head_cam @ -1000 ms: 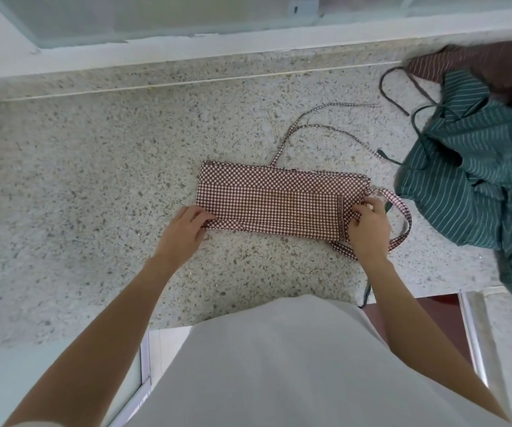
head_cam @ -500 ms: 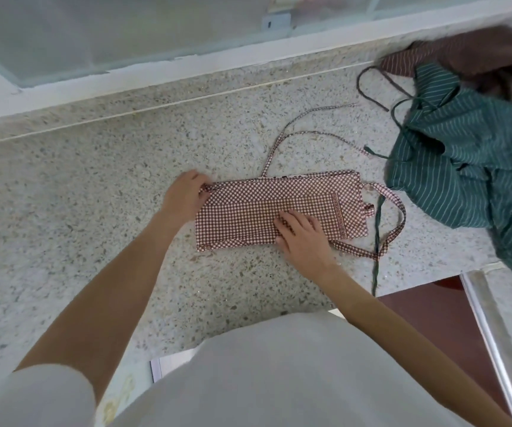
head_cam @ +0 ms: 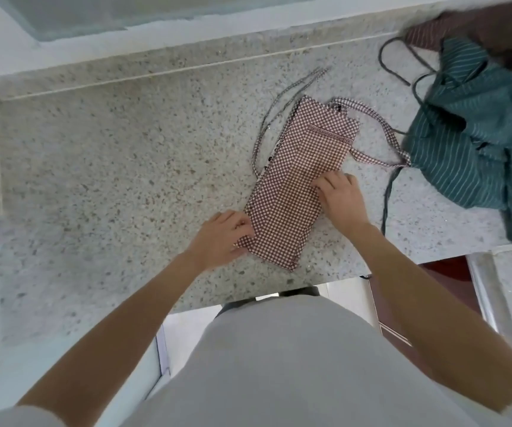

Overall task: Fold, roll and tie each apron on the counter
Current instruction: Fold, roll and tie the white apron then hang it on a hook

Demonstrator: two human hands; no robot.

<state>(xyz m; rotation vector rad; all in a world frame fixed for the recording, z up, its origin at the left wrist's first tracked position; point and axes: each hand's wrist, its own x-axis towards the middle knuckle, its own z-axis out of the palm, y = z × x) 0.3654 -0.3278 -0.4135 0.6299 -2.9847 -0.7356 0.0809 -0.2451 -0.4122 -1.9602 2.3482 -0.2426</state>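
Observation:
A brown-and-white checked apron [head_cam: 297, 180] lies folded into a long narrow strip on the speckled counter [head_cam: 109, 167], running diagonally away from me. Its thin ties [head_cam: 279, 100] trail off the far left side, and a checked loop [head_cam: 381, 124] curls to the right. My left hand [head_cam: 220, 238] holds the strip's near left corner, fingers over the cloth. My right hand [head_cam: 341, 201] rests on the strip's right edge about halfway up, fingertips pressing the fabric.
A crumpled green striped apron [head_cam: 476, 140] lies at the right with dark ties, one hanging over the counter's front edge [head_cam: 385, 208]. A brown striped apron [head_cam: 476, 29] sits behind it. A raised ledge [head_cam: 156, 53] bounds the back.
The folded strip has been turned from lying crosswise to pointing away from me. My left hand came nearer with its corner; my right hand stayed on the cloth and is now at its right edge.

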